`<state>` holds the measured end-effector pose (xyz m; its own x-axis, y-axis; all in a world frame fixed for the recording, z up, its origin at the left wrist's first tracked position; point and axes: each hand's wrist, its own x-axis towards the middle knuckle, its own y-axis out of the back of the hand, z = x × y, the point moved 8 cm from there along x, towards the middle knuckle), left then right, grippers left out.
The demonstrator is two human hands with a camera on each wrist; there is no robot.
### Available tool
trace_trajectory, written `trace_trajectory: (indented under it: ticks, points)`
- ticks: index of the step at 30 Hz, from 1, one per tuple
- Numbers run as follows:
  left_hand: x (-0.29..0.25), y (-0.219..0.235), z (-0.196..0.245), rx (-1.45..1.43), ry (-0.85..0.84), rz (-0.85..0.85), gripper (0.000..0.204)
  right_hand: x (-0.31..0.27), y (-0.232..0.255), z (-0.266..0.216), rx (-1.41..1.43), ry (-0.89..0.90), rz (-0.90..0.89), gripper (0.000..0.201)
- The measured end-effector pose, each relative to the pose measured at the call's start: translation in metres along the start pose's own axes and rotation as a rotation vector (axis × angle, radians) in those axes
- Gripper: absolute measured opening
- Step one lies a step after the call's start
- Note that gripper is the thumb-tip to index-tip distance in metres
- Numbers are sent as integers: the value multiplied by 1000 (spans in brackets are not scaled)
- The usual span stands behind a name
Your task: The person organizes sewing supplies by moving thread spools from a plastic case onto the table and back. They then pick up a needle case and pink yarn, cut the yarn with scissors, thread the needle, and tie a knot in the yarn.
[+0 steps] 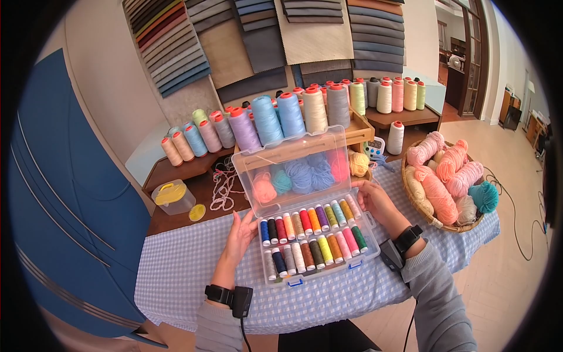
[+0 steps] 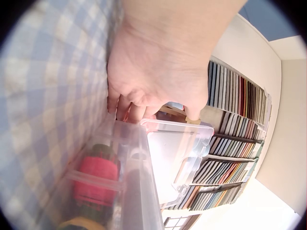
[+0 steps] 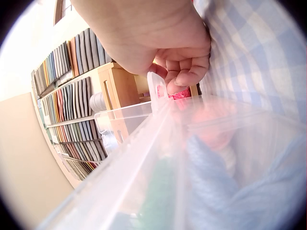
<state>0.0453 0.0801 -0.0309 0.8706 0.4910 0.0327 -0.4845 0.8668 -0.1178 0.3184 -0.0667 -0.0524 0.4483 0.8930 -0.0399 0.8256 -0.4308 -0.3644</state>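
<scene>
A clear plastic case (image 1: 319, 278) stands on the checked cloth with its lid (image 1: 305, 202) raised. Two rows of thread spools (image 1: 308, 255) in many colours lie in it. My left hand (image 1: 238, 234) is at the case's left side, its fingers reaching to the back corner and its thumb raised apart in the left wrist view. On the other side my right hand (image 1: 375, 200) is at the back right corner. Its loosely bent fingers (image 3: 192, 72) are right beside a clear side tab (image 3: 156, 91). Light blue yarn (image 3: 225, 191) shows through the plastic.
A wicker basket (image 1: 410, 190) of yarn skeins stands at the right. Behind the case are a wooden rack (image 1: 358, 134) and several large thread cones (image 1: 267, 120). A small yellow-lidded tub (image 1: 174, 198) and tangled white cord (image 1: 223, 188) lie at the left.
</scene>
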Motion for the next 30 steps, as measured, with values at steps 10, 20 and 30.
trace_trajectory:
  ticks: [10,20,30]
  points:
    - [1,25,-5,187,-3,180,89,0,0,0,3,3,0,26]
    - [0,32,-5,248,-16,220,89,0,1,1,6,-6,9,26]
    - [-4,31,0,224,-7,306,80,1,2,1,-4,-5,4,26]
